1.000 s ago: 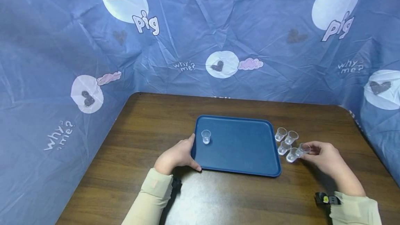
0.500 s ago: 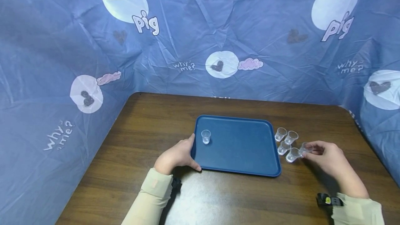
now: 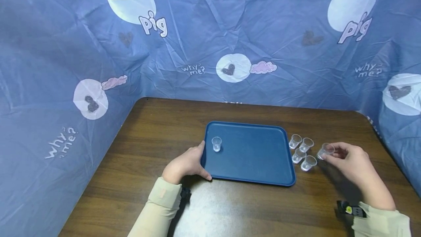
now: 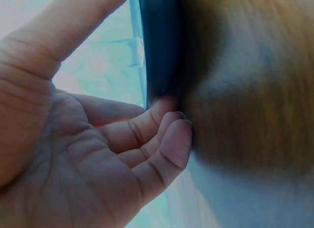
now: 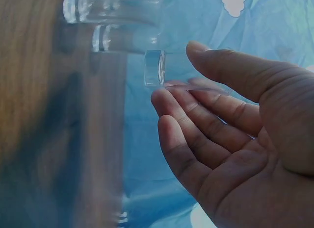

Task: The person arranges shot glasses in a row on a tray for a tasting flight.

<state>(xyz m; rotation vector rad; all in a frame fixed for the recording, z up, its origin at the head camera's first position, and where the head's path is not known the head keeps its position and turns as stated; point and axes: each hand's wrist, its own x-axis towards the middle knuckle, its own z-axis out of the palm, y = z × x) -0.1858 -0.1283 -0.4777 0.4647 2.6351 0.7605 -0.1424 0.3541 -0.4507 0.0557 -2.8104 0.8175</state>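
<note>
My left hand (image 3: pixel 186 164) rests at the near left corner of a blue tray (image 3: pixel 251 156). Its thumb touches the near edge, its fingers the left edge; in the left wrist view, fingertips (image 4: pixel 176 139) bend loosely beside the tray's dark side (image 4: pixel 161 46). A small clear shot glass (image 3: pixel 216 144) stands upright on the tray's left part. Right of the tray my right hand (image 3: pixel 353 162) pinches another clear shot glass (image 3: pixel 325 151) between thumb and fingers, tilted and off the table. In the right wrist view that glass's thick base (image 5: pixel 155 68) points away from the palm.
Several more clear shot glasses (image 3: pixel 306 145) stand close together on the wooden table (image 3: pixel 171 120), just beyond the tray's right edge. A blue printed cloth (image 3: pixel 184 46) hangs behind the table and at both sides.
My right hand has lifted its shot glass and moved slightly right and back, away from the other glasses. The left hand and tray have stayed put.
</note>
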